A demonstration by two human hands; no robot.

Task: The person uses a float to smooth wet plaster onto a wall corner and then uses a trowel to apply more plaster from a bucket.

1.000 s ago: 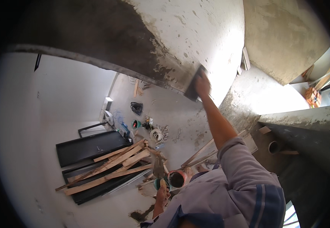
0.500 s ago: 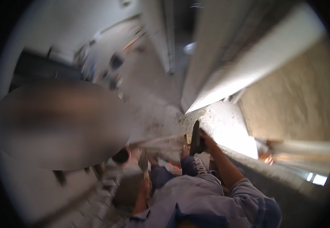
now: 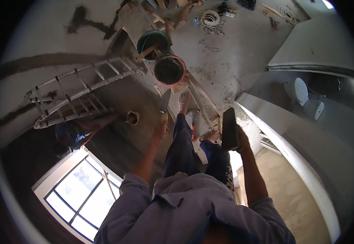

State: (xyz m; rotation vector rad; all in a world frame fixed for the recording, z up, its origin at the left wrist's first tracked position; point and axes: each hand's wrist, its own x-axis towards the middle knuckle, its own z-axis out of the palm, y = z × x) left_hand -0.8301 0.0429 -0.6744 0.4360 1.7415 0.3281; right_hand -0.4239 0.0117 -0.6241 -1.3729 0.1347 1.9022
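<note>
My left hand point(image 3: 160, 132) grips a trowel point(image 3: 164, 101) by its pale handle, the metal blade pointing forward. In my right hand point(image 3: 242, 140) is a dark rectangular float point(image 3: 229, 128), held beside my right leg. My bare feet point(image 3: 184, 101) stand on a wooden plank platform point(image 3: 200, 154), where an orange-handled tool point(image 3: 193, 130) lies between them. At the platform's far part stand a red bucket point(image 3: 184, 70) holding dark grey mix and a green bucket point(image 3: 142, 40) with pieces of wood across it.
A person point(image 3: 69, 136) is below left beside an aluminium ladder point(image 3: 69, 97) and a small container point(image 3: 133, 118). Cable coils point(image 3: 209, 18) and timber lie beyond the buckets. A window point(image 3: 79, 195) is at lower left. Right, past a wall edge, is a white toilet point(image 3: 301, 91).
The view has swung down from the plastered wall to the platform and floor. My right hand has left the wall with the float and come down near my leg. My left hand still holds the trowel.
</note>
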